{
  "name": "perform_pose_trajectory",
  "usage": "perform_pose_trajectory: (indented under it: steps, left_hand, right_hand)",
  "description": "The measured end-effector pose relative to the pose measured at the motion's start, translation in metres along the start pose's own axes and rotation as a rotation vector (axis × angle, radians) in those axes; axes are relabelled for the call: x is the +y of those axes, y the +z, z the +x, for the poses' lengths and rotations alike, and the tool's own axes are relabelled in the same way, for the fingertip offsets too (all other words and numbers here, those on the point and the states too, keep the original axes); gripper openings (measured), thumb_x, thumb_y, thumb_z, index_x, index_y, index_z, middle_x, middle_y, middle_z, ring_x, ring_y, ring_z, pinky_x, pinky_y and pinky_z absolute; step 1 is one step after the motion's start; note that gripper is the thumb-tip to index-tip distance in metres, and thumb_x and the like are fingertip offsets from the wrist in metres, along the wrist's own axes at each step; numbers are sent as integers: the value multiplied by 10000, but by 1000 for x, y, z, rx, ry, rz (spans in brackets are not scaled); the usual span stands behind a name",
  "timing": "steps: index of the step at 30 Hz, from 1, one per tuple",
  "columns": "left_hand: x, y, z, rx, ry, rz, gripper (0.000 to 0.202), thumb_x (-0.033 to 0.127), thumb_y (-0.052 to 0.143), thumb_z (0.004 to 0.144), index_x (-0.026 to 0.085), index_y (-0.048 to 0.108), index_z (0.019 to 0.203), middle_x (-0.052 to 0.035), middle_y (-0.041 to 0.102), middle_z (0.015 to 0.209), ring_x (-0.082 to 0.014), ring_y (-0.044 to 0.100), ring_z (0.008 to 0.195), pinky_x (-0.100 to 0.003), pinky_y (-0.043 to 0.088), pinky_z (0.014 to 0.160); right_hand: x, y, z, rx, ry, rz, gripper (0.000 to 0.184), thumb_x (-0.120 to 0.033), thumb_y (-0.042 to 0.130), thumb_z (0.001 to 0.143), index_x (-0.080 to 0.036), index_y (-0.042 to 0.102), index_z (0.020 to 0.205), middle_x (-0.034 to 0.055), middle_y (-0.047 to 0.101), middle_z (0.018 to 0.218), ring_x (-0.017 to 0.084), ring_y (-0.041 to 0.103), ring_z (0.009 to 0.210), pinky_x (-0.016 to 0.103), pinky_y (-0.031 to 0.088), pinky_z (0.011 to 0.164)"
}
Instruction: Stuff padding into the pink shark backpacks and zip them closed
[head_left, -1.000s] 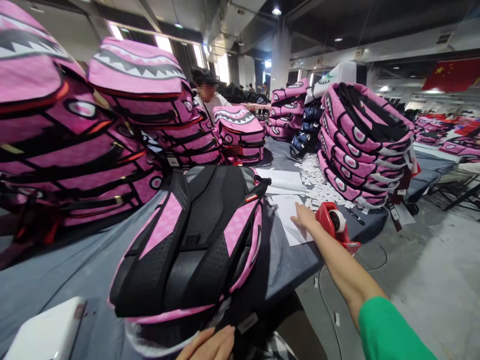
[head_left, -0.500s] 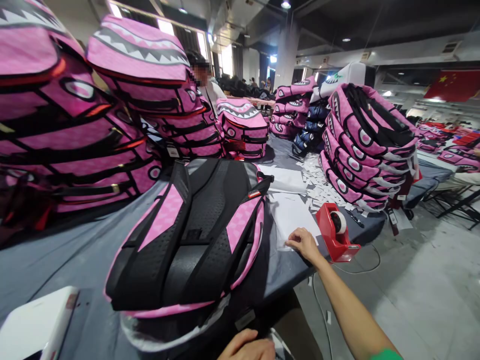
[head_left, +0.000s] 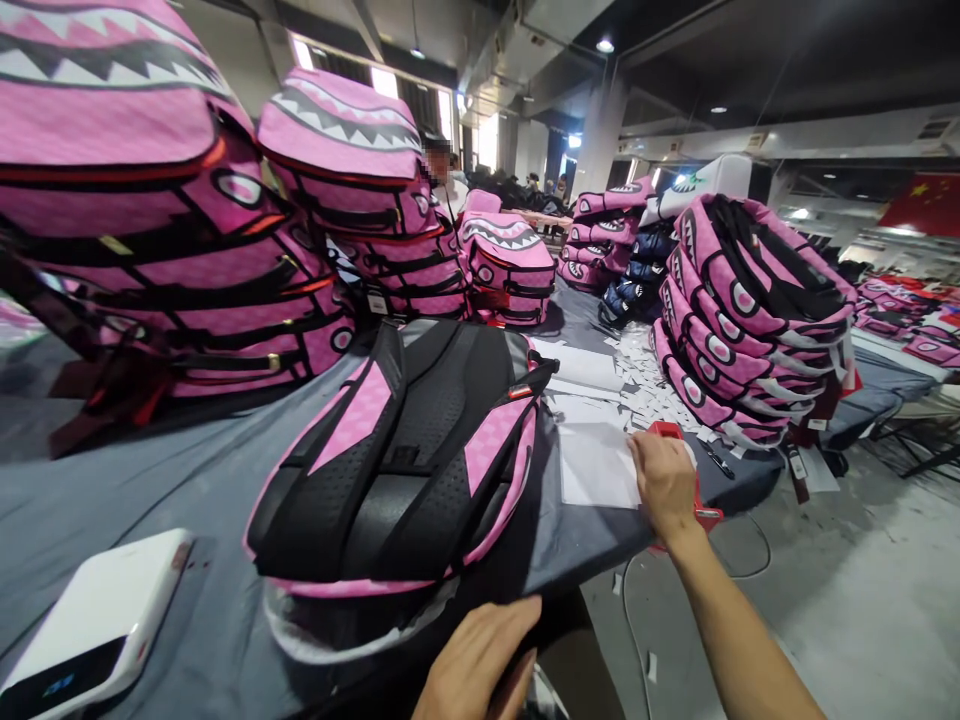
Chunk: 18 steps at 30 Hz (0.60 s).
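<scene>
A white paper sheet (head_left: 596,470) lies flat on the grey-covered table (head_left: 225,480), close to its near edge and just right of a pink-and-black backpack (head_left: 397,465). The person's right hand (head_left: 666,480) is at the sheet's right margin, its fingers curled inward, in front of a red tape dispenser (head_left: 709,518) that it partly hides. The left hand (head_left: 480,655) is below the near end of the backpack, by the table edge, its fingers bent and lying together. From this angle it cannot be told whether either hand grasps anything.

The backpack rests with its straps and black back panel upward; a translucent film (head_left: 375,650) shows beneath its near end. Beyond the sheet lie further white papers (head_left: 581,368), with small white scraps (head_left: 649,380) scattered beside them and a dark pen (head_left: 720,460) to the right of the dispenser. A white device (head_left: 124,590) with a dark display occupies the near left of the table. Tall stacks of pink backpacks (head_left: 187,230) rise at left; another stack (head_left: 739,310) stands at right. In the background, a person (head_left: 452,190) appears behind the left-hand stacks, and a red flag (head_left: 921,205) hangs at far right.
</scene>
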<state>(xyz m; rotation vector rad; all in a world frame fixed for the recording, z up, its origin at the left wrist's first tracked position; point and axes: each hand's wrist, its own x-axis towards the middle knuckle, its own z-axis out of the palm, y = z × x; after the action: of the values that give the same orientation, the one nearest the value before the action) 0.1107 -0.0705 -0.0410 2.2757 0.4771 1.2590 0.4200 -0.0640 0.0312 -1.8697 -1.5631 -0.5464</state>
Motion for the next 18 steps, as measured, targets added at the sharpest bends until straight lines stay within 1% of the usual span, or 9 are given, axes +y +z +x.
perform_pose_trajectory:
  steps: [2, 4, 6, 7, 8, 10, 12, 15, 18]
  left_hand:
    - [9, 8, 11, 79, -134, -51, 601, 188, 681, 859, 268, 530, 1434, -129, 613, 1401, -287, 590, 1292, -404, 489, 1086]
    - [18, 17, 21, 79, -250, -199, 686, 253, 781, 779, 264, 547, 1424, -140, 548, 1469, -344, 472, 1397, -512, 361, 1177]
    - [27, 24, 28, -56, -374, -426, 621, 304, 840, 719, 262, 646, 1308, -125, 660, 1326, -337, 579, 1279, -500, 369, 1160]
    - [30, 27, 29, -136, -477, -552, 526, 349, 842, 717, 244, 696, 1212, -109, 723, 1181, -308, 659, 1130, -457, 443, 1087]
    - [32, 30, 28, -199, -597, -674, 445, 402, 834, 720, 215, 723, 1109, -84, 748, 1017, -263, 694, 955, -398, 509, 967]
    - [34, 33, 24, -224, -807, -867, 409, 495, 812, 713, 167, 709, 934, -25, 684, 762, -172, 616, 692, -277, 502, 708]
    - [34, 34, 17, -153, -888, -923, 433, 517, 819, 681, 153, 669, 861, 12, 611, 687, -129, 526, 634, -224, 425, 626]
    - [33, 32, 10, -58, -861, -772, 338, 440, 798, 710, 164, 654, 841, 23, 594, 706, -125, 503, 679, -209, 394, 648]
    - [35, 30, 6, -26, -854, -622, 302, 398, 766, 745, 184, 663, 932, 37, 593, 719, -124, 504, 681, -202, 385, 640]
  right_hand:
    - [-31, -28, -14, -219, -143, 110, 279, -293, 444, 1007, -214, 651, 837, 12, 601, 676, 145, 481, 605, 262, 357, 619]
    - [-62, -53, -30, -622, -193, 328, 255, -297, 468, 1002, -217, 644, 836, -25, 577, 643, 112, 453, 553, 234, 307, 555]
    - [-82, -72, -42, -899, -114, 529, 244, -342, 505, 993, -215, 647, 842, -35, 598, 674, 96, 476, 573, 215, 316, 568]
    - [-86, -78, -46, -955, -38, 601, 219, -384, 559, 965, -215, 656, 865, -34, 616, 702, 98, 498, 599, 212, 329, 586]
    - [-86, -82, -49, -973, 42, 657, 219, -434, 639, 907, -216, 665, 900, -31, 628, 726, 106, 515, 625, 213, 338, 595]
    - [-77, -82, -54, -977, 179, 739, 454, -509, 836, 677, -216, 673, 981, -26, 640, 769, 132, 537, 671, 216, 353, 601]
    - [-64, -72, -61, -966, 297, 806, 626, -524, 914, 503, -202, 675, 984, -17, 631, 784, 144, 525, 683, 220, 358, 591]
    - [-60, -48, -73, -851, 480, 869, 482, -574, 836, 597, -177, 645, 791, -13, 577, 704, 125, 467, 624, 227, 349, 569]
    - [-74, -26, -85, -734, 582, 895, 442, -585, 771, 653, -183, 598, 712, -33, 501, 607, 107, 405, 553, 228, 326, 534]
